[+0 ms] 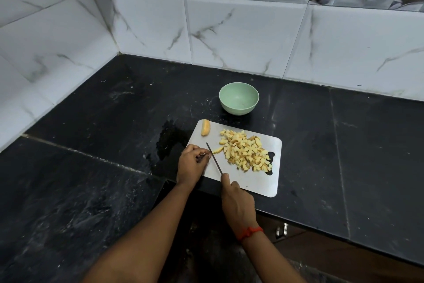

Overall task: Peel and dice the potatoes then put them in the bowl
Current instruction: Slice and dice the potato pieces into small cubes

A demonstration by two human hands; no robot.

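Okay, dicing stage, mostly done by the look of it. Right hand (pixel 237 198) has its fingers (pixel 226 179) wrapped tight round the knife (pixel 214 159) handle, with the blade angled away and leftward across the cutting board (pixel 259 181). Left hand (pixel 192 163) sits just left of the blade, fingers (pixel 203 151) curled in w/ tips at or nearly at the steel. Can't tell if they pinch a scrap of potato or nothing, too small. Just across the blade from those left fingertips lies one small potato piece (pixel 218 150). Beyond it, right of both hands, is the big pile of diced potato (pixel 246 154), all on the board. One uncut potato wedge (pixel 205 127) lies at the board's far corner, straight ahead of the left fingers and apart from them. Bowl (pixel 239 98) stands on the desk (pixel 114 122) further out than the wedge, nothing in it that I can see. Handling, my guess: cubes are light, firm, prob. wet w/ starch so slippery, and they'll scatter if scooped carelessly. Better to cup a batch between both palms or slide them along on the flat of the blade. Wedge is stiff but may rock on its curved side, so lay it cut face down and hold the back end w/ tips tucked, away from the edge.
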